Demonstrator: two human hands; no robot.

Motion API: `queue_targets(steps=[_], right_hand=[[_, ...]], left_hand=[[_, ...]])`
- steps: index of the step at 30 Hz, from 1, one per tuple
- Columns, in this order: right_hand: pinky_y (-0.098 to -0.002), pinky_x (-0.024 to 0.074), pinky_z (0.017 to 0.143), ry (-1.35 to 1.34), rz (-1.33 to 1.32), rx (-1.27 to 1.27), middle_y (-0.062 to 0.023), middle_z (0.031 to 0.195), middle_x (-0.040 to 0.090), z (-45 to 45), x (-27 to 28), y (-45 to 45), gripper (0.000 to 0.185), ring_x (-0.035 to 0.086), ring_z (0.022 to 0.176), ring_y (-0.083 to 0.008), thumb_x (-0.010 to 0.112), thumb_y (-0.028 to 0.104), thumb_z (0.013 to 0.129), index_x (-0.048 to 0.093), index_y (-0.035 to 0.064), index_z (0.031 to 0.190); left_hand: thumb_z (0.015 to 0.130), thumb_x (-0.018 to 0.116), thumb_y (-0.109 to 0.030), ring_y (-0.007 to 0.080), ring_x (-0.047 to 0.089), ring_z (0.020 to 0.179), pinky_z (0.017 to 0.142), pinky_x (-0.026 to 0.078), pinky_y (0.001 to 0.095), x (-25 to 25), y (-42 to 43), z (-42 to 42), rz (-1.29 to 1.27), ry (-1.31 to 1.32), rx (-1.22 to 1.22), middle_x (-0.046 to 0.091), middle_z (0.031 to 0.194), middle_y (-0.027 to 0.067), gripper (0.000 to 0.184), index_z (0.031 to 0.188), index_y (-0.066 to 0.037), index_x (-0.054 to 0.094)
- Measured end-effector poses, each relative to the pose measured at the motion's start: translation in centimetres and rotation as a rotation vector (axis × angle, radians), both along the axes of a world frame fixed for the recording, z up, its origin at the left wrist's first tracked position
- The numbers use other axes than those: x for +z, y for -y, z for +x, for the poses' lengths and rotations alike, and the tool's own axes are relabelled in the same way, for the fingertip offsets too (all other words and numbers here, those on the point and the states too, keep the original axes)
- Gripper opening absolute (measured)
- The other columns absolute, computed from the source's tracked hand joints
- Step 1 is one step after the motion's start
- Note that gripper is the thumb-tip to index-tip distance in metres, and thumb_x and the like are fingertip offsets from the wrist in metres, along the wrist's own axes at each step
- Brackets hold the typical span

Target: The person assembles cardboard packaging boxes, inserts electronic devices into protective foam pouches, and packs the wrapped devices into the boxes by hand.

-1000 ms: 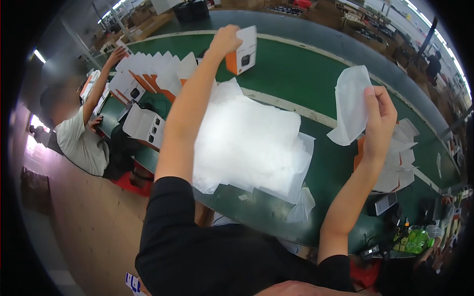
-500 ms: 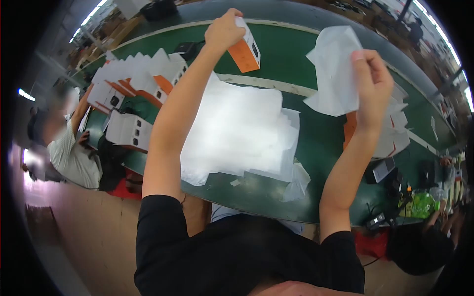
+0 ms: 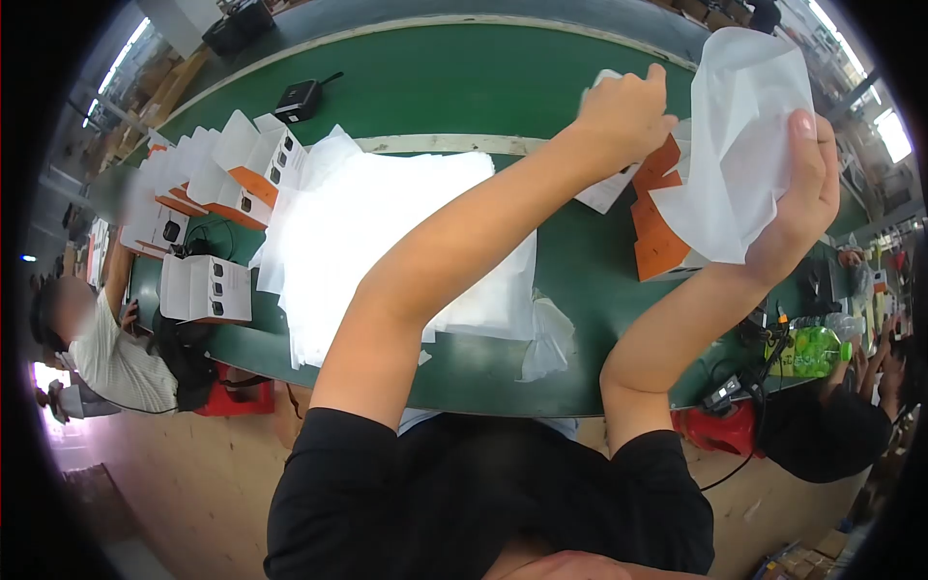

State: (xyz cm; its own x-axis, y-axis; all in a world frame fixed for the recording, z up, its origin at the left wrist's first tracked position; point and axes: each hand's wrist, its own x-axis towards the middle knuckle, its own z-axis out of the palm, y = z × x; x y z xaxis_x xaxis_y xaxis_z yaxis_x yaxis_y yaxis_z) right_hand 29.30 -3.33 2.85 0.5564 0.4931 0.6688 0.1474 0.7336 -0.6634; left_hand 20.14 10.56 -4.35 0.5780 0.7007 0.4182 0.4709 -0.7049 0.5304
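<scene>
My left hand (image 3: 626, 114) has reached across to the right, fingers curled round a small white box (image 3: 607, 193) that is mostly hidden behind the hand and forearm. In my right hand (image 3: 807, 188) is a thin white sheet (image 3: 739, 135), raised upright and creased, pinched between thumb and fingers. Just below and between the hands stand open white-and-orange boxes (image 3: 662, 232), partly covered by the sheet. A broad stack of white sheets (image 3: 387, 222) lies on the green table (image 3: 416, 92) under my left forearm.
More open boxes (image 3: 242, 174) stand on the left beside a seated person (image 3: 121, 338). A black device (image 3: 298, 100) lies at the back left. A crumpled sheet (image 3: 548, 338) is near the front edge. On the right are a green-labelled bottle (image 3: 817, 350) and cables.
My left hand has swung right with the box, from the back middle to the boxes on the right. The sheet in my right hand has shifted right. The view has turned too.
</scene>
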Motion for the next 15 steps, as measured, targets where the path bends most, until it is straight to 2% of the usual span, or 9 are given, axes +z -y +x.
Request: queue_targets(steps=[2, 3, 6, 9, 12, 13, 15], right_hand=[[-0.0192, 0.0424, 0.072, 0.007, -0.002, 0.043, 0.0013, 0.088, 0.068, 0.0, -0.2, -0.1, 0.017, 0.058, 0.078, -0.0046, 0.071, 0.016, 0.099, 0.072, -0.0005, 0.098], [-0.0191, 0.0422, 0.071, 0.005, -0.009, 0.085, 0.0016, 0.088, 0.068, 0.2, -0.3, -0.1, 0.016, 0.057, 0.078, -0.0043, 0.071, 0.016, 0.099, 0.072, -0.0005, 0.099], [-0.0190, 0.0416, 0.071, 0.024, -0.023, 0.178, 0.0024, 0.088, 0.068, 0.5, -0.3, 0.2, 0.015, 0.057, 0.078, -0.0035, 0.071, 0.015, 0.100, 0.072, -0.0006, 0.099], [-0.0184, 0.0398, 0.071, 0.053, -0.034, 0.224, 0.0020, 0.087, 0.066, 0.4, -0.4, 0.1, 0.017, 0.057, 0.078, -0.0041, 0.070, 0.017, 0.099, 0.070, 0.0006, 0.097], [-0.0180, 0.0389, 0.071, 0.063, -0.019, 0.243, 0.0025, 0.086, 0.064, 0.2, -0.4, -0.1, 0.017, 0.056, 0.078, -0.0041, 0.070, 0.018, 0.099, 0.070, 0.0014, 0.096], [-0.0179, 0.0387, 0.071, 0.066, -0.007, 0.245, 0.0029, 0.086, 0.064, 0.3, -0.3, -0.1, 0.016, 0.056, 0.077, -0.0039, 0.070, 0.017, 0.099, 0.070, 0.0015, 0.096], [-0.0186, 0.0399, 0.071, 0.056, -0.044, 0.246, 0.0032, 0.086, 0.066, 0.3, -0.5, 0.0, 0.017, 0.056, 0.077, -0.0033, 0.071, 0.017, 0.100, 0.070, 0.0003, 0.097]], left_hand=[[0.094, 0.069, -0.030, 0.0506, 0.073, 0.094, 0.083, 0.060, 0.0539, 0.8, 0.4, 0.0, -0.001, 0.014, -0.011, 0.073, 0.097, 0.0306, 0.053, 0.128, 0.008, 0.054], [0.093, 0.067, -0.032, 0.0476, 0.073, 0.097, 0.090, 0.059, 0.0527, 1.7, 0.5, -0.5, -0.055, -0.041, 0.014, 0.074, 0.104, 0.0275, 0.060, 0.139, 0.003, 0.052], [0.091, 0.066, -0.027, 0.0417, 0.073, 0.106, 0.097, 0.056, 0.0513, 1.8, 0.1, -3.4, 0.019, -0.237, -0.196, 0.074, 0.116, 0.0217, 0.055, 0.140, -0.004, 0.058], [0.088, 0.066, -0.025, 0.0364, 0.070, 0.114, 0.101, 0.054, 0.0496, -2.0, 0.5, -5.0, 0.092, -0.404, -0.139, 0.073, 0.123, 0.0157, 0.046, 0.131, -0.009, 0.066], [0.086, 0.069, -0.027, 0.0353, 0.068, 0.119, 0.101, 0.054, 0.0469, -4.6, -1.8, -3.9, 0.005, -0.201, -0.143, 0.072, 0.127, 0.0170, 0.046, 0.128, -0.010, 0.069], [0.086, 0.073, -0.035, 0.0343, 0.070, 0.117, 0.099, 0.056, 0.0429, -4.4, -3.2, -3.3, -0.012, -0.146, -0.033, 0.072, 0.126, 0.0165, 0.056, 0.134, -0.008, 0.066], [0.086, 0.075, -0.043, 0.0341, 0.073, 0.111, 0.094, 0.059, 0.0418, -6.6, -7.5, -0.4, -0.249, -0.195, 0.168, 0.074, 0.123, 0.0181, 0.058, 0.128, -0.003, 0.069]])
